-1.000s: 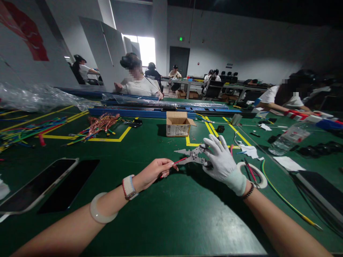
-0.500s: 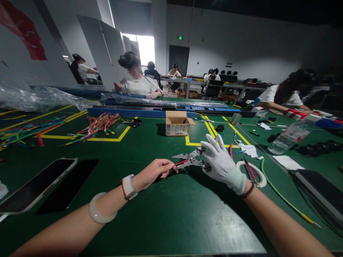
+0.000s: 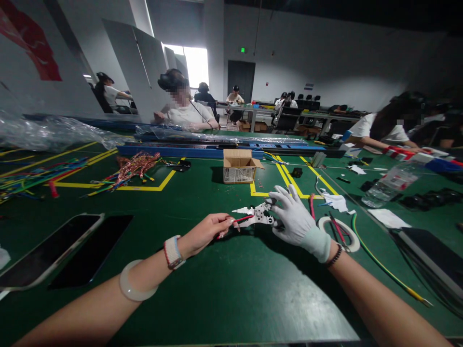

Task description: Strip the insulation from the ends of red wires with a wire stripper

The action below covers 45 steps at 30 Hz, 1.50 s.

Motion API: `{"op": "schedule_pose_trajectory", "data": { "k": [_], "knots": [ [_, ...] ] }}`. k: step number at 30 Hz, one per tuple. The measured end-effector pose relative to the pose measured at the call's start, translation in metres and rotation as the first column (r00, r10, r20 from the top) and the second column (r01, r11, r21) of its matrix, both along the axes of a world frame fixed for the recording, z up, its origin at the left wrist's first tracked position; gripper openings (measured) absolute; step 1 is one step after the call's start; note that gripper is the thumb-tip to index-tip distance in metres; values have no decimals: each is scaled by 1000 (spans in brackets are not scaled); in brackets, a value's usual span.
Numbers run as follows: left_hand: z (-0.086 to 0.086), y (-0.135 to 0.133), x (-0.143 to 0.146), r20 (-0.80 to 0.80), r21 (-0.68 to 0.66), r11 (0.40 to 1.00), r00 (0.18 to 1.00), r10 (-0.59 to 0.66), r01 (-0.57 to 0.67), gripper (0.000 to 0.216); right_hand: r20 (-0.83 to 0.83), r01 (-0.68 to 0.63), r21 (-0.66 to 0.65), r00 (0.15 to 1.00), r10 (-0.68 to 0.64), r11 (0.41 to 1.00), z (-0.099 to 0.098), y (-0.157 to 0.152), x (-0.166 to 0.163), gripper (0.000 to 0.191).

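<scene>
Between my bare left thumb and fingers a thin red wire [image 3: 243, 219] is pinched, and my left hand [image 3: 211, 230] is closed on it. The wire's far end lies at the parted jaws of a pair of wire strippers [image 3: 257, 214]. My gloved right hand [image 3: 294, 217] holds the strippers by their handles, which are mostly hidden by the white glove; some of its fingers stand raised. Both hands are just above the green table [image 3: 217, 299]. Past the strippers stands a small open cardboard box [image 3: 239, 174].
Bundled copper-ended wires [image 3: 135, 171] and coloured wires [image 3: 43, 176] lie at left, near two phones [image 3: 94, 250]. On the right are a white tape roll [image 3: 354, 241], a green-yellow cable [image 3: 379, 270] and a water bottle [image 3: 390, 185]. A co-worker [image 3: 184, 108] sits opposite.
My right hand's raised fingers have dipped slightly. The strippers and the red wire stay in almost the same place, still held.
</scene>
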State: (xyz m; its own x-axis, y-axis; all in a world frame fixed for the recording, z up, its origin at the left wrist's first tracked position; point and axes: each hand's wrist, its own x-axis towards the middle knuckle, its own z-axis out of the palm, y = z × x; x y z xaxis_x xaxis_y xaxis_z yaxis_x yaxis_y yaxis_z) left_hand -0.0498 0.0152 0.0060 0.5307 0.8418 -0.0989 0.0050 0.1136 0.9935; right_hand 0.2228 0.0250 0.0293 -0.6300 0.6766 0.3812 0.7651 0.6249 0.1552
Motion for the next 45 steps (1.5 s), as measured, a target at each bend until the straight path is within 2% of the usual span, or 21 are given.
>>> {"op": "schedule_pose_trajectory", "data": {
  "k": [6,17,26,30,36,45],
  "knots": [
    [1,0,-1,1,-21,1000,1000,-10,10,26,0,-5,-14,1000,5,1000,0,0,1,49],
    [1,1,-3,-74,22,999,997,-24,26,29,5,-1,12,1000,1,1000,0,-1,0,48],
    [0,2,-4,-126,54,998,992,-6,13,32,1,-17,40,1000,17,999,-3,-1,-1,31],
    [1,0,-4,-78,42,999,997,2,2,30,31,-44,54,999,42,998,-4,2,1,18],
    [2,-1,-2,22,-3,997,997,80,-80,31,40,-47,-9,998,48,999,-5,4,3,12],
    [3,-4,0,71,-29,999,997,40,-38,28,77,27,-43,997,-24,999,-3,-1,4,12]
  ]
}}
